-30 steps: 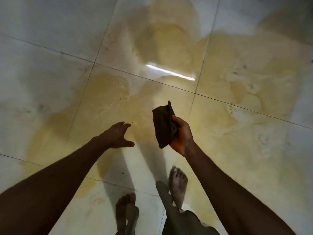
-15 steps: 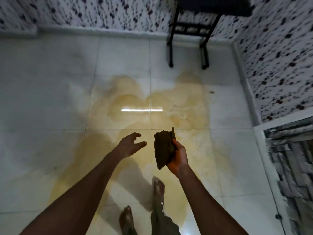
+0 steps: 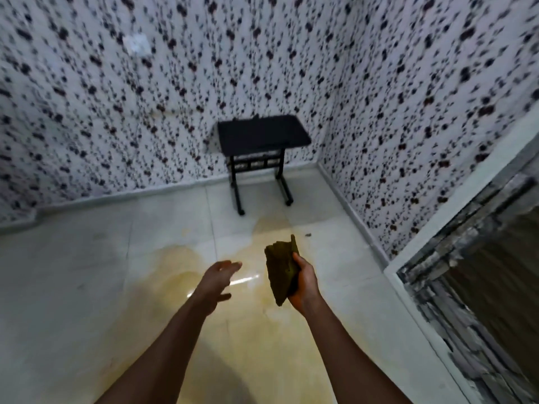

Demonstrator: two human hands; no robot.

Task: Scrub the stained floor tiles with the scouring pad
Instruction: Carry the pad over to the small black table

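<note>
The right hand (image 3: 303, 282) grips the scouring pad (image 3: 282, 268), likely light and floppy, by its edge; the left hand (image 3: 217, 279), beside it, is held out with fingers loose.

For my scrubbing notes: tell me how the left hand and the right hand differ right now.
The right hand grips the scouring pad; the left hand holds nothing. The right hand's fingers curl round the pad; the left hand's fingers are spread loosely. Both hang above the stained floor tiles, touching neither.
</note>
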